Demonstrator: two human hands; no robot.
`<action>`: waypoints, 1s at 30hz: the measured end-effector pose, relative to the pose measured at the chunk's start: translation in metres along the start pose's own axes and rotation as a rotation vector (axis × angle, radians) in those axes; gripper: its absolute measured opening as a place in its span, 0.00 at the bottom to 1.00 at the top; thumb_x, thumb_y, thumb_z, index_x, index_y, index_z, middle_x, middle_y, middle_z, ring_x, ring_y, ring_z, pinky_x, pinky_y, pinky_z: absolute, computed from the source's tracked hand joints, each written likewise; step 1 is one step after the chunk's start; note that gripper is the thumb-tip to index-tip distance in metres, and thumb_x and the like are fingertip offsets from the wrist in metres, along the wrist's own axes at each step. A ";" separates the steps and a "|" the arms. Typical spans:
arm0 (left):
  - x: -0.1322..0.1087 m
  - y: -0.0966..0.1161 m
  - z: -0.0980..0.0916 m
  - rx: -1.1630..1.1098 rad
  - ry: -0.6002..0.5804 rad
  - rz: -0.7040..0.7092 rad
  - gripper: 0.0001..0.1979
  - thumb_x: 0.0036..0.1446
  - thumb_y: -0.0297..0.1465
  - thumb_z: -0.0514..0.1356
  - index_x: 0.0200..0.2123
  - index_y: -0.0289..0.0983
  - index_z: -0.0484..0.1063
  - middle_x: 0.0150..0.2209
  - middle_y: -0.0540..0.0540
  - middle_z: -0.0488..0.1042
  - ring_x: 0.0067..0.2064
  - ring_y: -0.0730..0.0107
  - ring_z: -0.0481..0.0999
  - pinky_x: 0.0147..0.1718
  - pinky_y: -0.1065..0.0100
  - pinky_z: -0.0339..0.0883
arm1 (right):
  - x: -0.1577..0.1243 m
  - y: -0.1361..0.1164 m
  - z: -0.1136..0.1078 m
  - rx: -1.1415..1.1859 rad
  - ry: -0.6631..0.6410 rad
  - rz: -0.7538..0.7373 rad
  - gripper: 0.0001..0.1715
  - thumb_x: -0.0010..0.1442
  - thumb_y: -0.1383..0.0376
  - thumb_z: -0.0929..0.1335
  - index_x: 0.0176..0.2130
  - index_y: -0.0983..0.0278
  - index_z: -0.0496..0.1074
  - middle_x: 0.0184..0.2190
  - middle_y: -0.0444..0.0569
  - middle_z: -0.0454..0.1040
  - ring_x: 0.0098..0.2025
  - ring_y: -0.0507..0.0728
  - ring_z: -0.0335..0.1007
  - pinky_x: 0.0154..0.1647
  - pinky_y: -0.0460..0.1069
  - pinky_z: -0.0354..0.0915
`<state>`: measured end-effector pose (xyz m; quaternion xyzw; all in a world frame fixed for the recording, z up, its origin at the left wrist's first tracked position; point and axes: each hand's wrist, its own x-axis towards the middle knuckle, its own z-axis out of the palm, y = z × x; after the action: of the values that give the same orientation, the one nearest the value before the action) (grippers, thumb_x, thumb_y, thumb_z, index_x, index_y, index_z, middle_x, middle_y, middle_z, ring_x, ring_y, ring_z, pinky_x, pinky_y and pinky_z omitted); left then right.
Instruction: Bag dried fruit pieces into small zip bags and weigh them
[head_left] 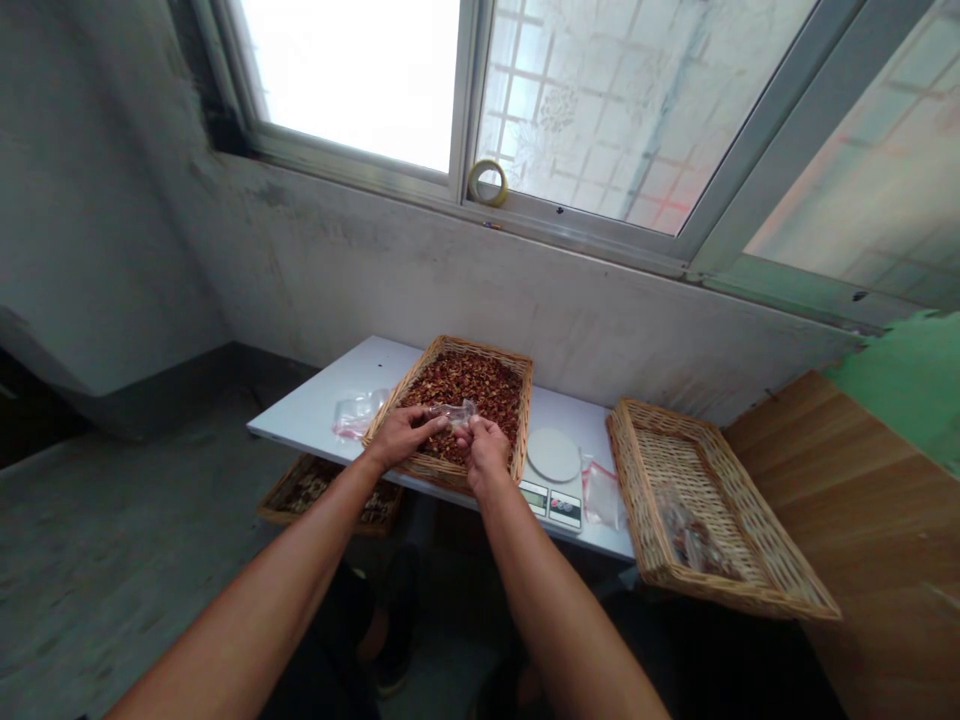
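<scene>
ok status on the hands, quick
Left hand and right hand pinching clear plastic bag, over wicker tray of dried reddish pieces; digital scale right of tray, not blocking.

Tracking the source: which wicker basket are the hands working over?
The wicker basket on the white table, heaped with dried reddish pieces. The one on the wooden surface at right is mostly bare; the third sits lower.

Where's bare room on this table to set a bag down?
Bare white tabletop shows left of the clear plastic bag, and behind the round white scale plate, right of the woven wicker basket. Crowded: the left hand and right hand, holding a clear pouch, over the basket's dried red spice, and the front edge around the white digital scale.
</scene>
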<state>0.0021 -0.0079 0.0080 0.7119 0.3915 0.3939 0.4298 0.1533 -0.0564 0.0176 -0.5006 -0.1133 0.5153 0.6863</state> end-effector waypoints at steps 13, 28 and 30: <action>0.013 0.040 0.020 -0.066 0.130 -0.041 0.23 0.54 0.52 0.64 0.25 0.37 0.73 0.21 0.52 0.70 0.23 0.73 0.65 0.24 0.71 0.59 | -0.010 -0.007 0.001 -0.050 -0.012 0.168 0.04 0.70 0.65 0.64 0.39 0.61 0.63 0.22 0.44 0.77 0.20 0.52 0.76 0.15 0.39 0.64; 0.028 0.068 0.030 0.082 0.176 -0.096 0.23 0.49 0.49 0.65 0.18 0.38 0.65 0.17 0.54 0.63 0.21 0.75 0.60 0.22 0.71 0.54 | -0.005 -0.006 -0.002 0.006 0.012 0.169 0.08 0.70 0.63 0.64 0.37 0.61 0.63 0.18 0.41 0.73 0.20 0.53 0.75 0.16 0.40 0.65; 0.028 0.064 0.030 0.039 0.163 -0.106 0.21 0.48 0.48 0.65 0.19 0.37 0.68 0.19 0.53 0.67 0.23 0.74 0.63 0.23 0.71 0.57 | -0.004 -0.006 -0.002 0.014 0.025 0.174 0.09 0.70 0.62 0.64 0.36 0.61 0.62 0.18 0.41 0.72 0.20 0.53 0.75 0.17 0.40 0.65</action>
<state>0.0537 -0.0128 0.0637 0.6640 0.4701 0.4195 0.4027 0.1561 -0.0604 0.0231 -0.5100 -0.0574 0.5675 0.6439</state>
